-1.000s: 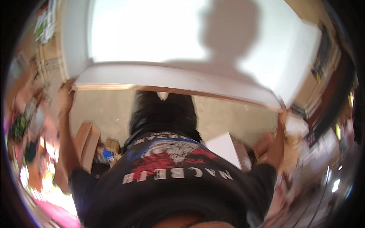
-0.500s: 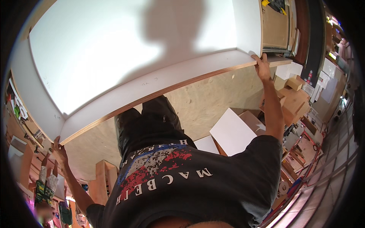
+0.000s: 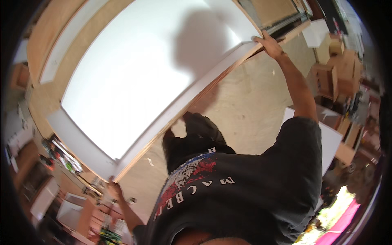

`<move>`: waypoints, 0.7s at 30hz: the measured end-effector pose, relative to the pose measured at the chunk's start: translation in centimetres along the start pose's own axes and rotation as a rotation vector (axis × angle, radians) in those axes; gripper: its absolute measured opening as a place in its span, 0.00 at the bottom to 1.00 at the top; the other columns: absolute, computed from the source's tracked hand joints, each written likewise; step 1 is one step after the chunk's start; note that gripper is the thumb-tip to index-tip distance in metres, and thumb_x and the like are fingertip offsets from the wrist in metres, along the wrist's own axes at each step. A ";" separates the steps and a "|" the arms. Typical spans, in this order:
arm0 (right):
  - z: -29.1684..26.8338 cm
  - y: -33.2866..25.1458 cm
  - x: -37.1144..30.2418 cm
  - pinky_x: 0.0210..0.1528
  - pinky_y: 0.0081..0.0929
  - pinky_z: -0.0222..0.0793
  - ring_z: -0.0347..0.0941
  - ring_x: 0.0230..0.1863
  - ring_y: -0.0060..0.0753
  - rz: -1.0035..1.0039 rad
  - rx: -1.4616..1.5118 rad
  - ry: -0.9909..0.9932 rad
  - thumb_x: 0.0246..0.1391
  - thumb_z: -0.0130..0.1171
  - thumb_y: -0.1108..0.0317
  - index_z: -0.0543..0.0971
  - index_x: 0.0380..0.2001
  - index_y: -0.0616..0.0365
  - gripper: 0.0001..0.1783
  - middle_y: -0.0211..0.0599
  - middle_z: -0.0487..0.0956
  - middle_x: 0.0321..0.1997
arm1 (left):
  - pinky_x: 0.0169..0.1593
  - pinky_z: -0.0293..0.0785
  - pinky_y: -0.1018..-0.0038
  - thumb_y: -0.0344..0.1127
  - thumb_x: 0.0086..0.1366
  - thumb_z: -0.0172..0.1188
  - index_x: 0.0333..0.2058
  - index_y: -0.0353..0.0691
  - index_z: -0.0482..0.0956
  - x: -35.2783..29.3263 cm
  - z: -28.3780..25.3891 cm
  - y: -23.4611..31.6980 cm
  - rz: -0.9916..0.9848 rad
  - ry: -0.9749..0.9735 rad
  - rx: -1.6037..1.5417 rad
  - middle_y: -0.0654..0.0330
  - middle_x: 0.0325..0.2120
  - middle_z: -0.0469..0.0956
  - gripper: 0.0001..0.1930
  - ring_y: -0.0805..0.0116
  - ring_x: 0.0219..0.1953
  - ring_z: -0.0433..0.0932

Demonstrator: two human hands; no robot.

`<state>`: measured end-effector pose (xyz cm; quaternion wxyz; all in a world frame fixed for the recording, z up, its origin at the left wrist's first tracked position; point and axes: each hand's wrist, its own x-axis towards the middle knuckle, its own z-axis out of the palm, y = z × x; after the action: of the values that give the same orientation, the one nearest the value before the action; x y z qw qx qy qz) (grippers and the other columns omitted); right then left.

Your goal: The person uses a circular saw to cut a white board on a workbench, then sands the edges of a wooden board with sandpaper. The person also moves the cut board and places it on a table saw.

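A large shallow cabinet box (image 3: 134,73) with a white inside and bare plywood edges fills the upper middle, its open side facing up. My left hand (image 3: 114,189) grips its near left corner, the fingertips over the rim. At the near right corner my right hand (image 3: 269,44) is closed over the edge, fingers on the white inner side. The near wall of the box (image 3: 183,100) runs slantwise between both hands, in front of my legs. A shadow falls across the white panel.
Pale floor (image 3: 253,106) lies around my feet. A white panel (image 3: 328,143) and wooden boxes (image 3: 347,73) stand to the right. Beyond the box at the left is a plywood piece with a white strip (image 3: 61,57). A small open box (image 3: 73,212) sits at lower left.
The box has turned, its left end coming nearer and its right end swinging farther away. Both hands have kept their hold on the corners. My body and view have turned too.
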<state>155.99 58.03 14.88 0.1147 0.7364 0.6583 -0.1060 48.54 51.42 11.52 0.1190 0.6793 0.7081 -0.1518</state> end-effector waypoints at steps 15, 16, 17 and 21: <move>6.4 -6.6 -5.1 0.58 0.47 0.73 0.76 0.53 0.58 0.434 0.609 0.882 0.58 0.59 0.77 0.71 0.67 0.44 0.33 0.55 0.69 0.60 | 0.44 0.77 0.49 0.25 0.53 0.74 0.43 0.39 0.83 -0.5 -2.8 2.7 0.130 0.101 -0.144 0.41 0.38 0.80 0.17 0.38 0.41 0.80; 8.6 -6.5 -6.4 0.58 0.47 0.73 0.76 0.53 0.58 0.489 0.620 0.928 0.58 0.61 0.73 0.73 0.64 0.46 0.29 0.55 0.73 0.56 | 0.43 0.77 0.49 0.25 0.52 0.74 0.43 0.39 0.83 -0.2 -2.4 3.2 0.147 0.129 -0.133 0.42 0.37 0.80 0.17 0.38 0.41 0.80; 11.2 -6.2 -8.1 0.57 0.48 0.73 0.76 0.53 0.59 0.542 0.624 0.972 0.58 0.62 0.69 0.75 0.62 0.48 0.26 0.56 0.76 0.52 | 0.43 0.78 0.50 0.27 0.52 0.75 0.43 0.39 0.83 0.2 -2.0 3.7 0.127 0.101 -0.167 0.43 0.36 0.80 0.18 0.38 0.41 0.80; 18.5 -11.1 -12.3 0.59 0.49 0.72 0.77 0.54 0.57 0.631 0.631 0.481 0.55 0.68 0.59 0.80 0.55 0.52 0.24 0.51 0.83 0.50 | 0.40 0.78 0.51 0.31 0.52 0.74 0.42 0.36 0.83 1.1 -0.1 2.4 0.220 0.256 -0.119 0.42 0.32 0.82 0.18 0.38 0.35 0.82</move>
<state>143.53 41.89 0.70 -0.2417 0.9019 0.3472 -0.0874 50.91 52.53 11.12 0.0837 0.7581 0.6467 -0.0082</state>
